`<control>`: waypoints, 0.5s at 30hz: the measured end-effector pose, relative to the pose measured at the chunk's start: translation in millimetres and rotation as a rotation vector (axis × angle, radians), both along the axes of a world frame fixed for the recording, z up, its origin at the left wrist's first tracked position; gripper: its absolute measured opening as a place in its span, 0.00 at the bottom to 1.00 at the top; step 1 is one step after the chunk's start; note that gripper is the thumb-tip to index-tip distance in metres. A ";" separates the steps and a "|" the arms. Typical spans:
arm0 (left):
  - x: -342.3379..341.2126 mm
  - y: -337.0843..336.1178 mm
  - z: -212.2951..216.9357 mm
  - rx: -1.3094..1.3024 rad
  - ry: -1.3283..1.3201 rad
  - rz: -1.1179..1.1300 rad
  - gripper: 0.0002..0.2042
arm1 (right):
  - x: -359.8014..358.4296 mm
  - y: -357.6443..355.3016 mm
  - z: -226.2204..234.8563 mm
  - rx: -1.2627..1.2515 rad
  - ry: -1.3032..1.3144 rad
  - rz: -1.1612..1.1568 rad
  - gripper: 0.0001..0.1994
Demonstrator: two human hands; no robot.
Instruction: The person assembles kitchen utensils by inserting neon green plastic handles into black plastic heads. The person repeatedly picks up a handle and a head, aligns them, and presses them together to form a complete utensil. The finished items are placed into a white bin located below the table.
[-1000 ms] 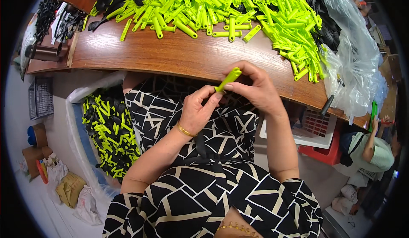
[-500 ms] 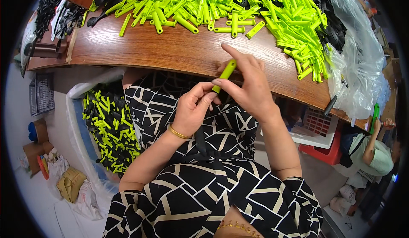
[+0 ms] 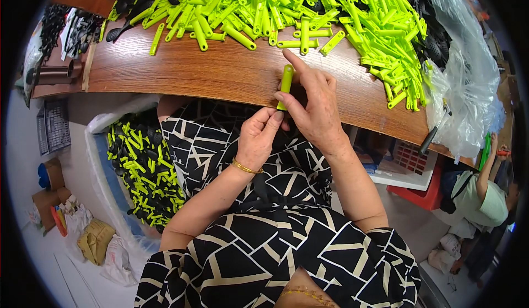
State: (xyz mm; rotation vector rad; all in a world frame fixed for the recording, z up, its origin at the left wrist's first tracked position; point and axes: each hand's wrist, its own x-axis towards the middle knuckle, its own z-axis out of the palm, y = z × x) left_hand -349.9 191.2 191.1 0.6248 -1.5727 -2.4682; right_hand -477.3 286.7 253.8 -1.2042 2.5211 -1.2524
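Note:
In front of my lap, just over the table's near edge, a lime-green plastic handle [image 3: 287, 81] stands nearly upright. My right hand [image 3: 317, 104] grips it, the thumb pressed on its lower part and the index finger stretched out past it. Right below, my left hand [image 3: 258, 138] is closed in a pinch at the handle's lower end. A bit of something dark shows there, but the fingers hide most of it. A large heap of similar green handles [image 3: 259, 10] lies on the brown wooden table [image 3: 182, 71], with black perforated parts [image 3: 435, 46] at its right edge.
Left of my lap stands a bin lined with clear plastic [image 3: 99, 148], holding green and black pieces [image 3: 146, 170]. A black-handled tool [image 3: 428, 140] and crumpled plastic sheeting [image 3: 468, 82] lie at the table's right. Beyond, another person [image 3: 479, 197] works near a red stool [image 3: 421, 192].
Both hands have moved slightly up toward the table. The green handle has turned from a slant to nearly upright, and the right hand's grip has shifted a little.

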 end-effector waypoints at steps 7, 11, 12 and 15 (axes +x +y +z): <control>21.6 -10.3 32.0 0.174 0.081 -0.220 0.18 | 5.7 18.4 13.2 0.004 -0.223 0.166 0.35; 36.4 -22.4 21.7 -0.141 0.044 -0.153 0.09 | 22.5 14.2 18.6 -0.033 -0.172 0.235 0.30; 38.5 -27.8 26.5 -0.235 0.019 -0.148 0.09 | 22.8 14.2 15.0 -0.048 -0.184 0.251 0.29; 58.7 -64.3 33.7 -0.492 -0.055 -0.074 0.08 | 13.0 18.8 11.3 -0.169 -0.369 0.158 0.22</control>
